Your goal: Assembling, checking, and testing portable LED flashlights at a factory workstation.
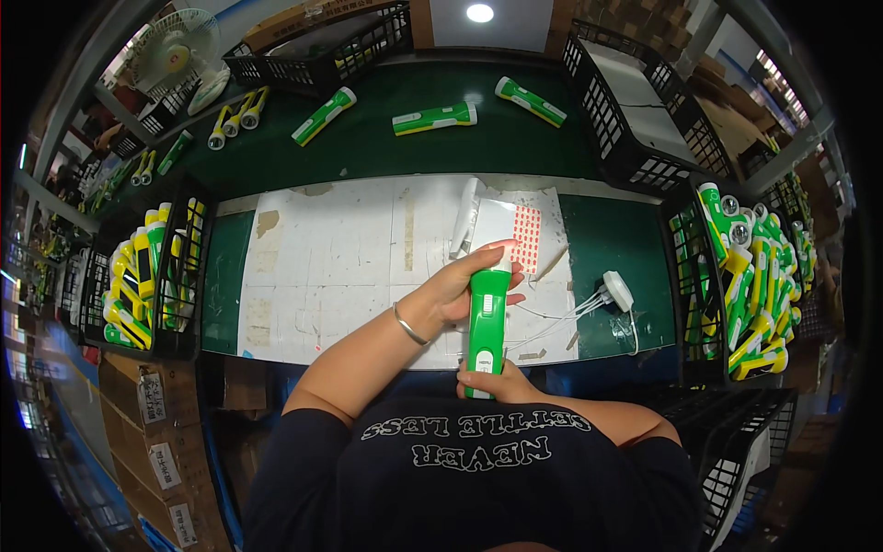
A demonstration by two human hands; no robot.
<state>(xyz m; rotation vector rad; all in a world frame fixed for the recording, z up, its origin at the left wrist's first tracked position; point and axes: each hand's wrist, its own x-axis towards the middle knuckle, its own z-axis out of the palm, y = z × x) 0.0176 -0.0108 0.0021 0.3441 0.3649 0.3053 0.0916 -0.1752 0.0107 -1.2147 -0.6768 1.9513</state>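
A green flashlight [487, 322] with a white head is held upright in front of my chest. My left hand [449, 287], with a metal bangle on the wrist, is closed round it just below the head, fingers behind it. My right hand [508, 383] grips the lower end, its thumb on the front face. A sheet of small red stickers [527, 241] lies just beyond the flashlight on the white work board [336, 267]. Beside the board, to the right, sits a white plug-like block [616, 291] with thin white cables.
On the green surface beyond the board lie several flashlights, including a green-and-yellow flashlight [434, 120] at the middle. Black crates full of flashlights flank me, a left crate [175, 276] and a right crate [682, 267]. Another black crate [635, 120] stands at the far right.
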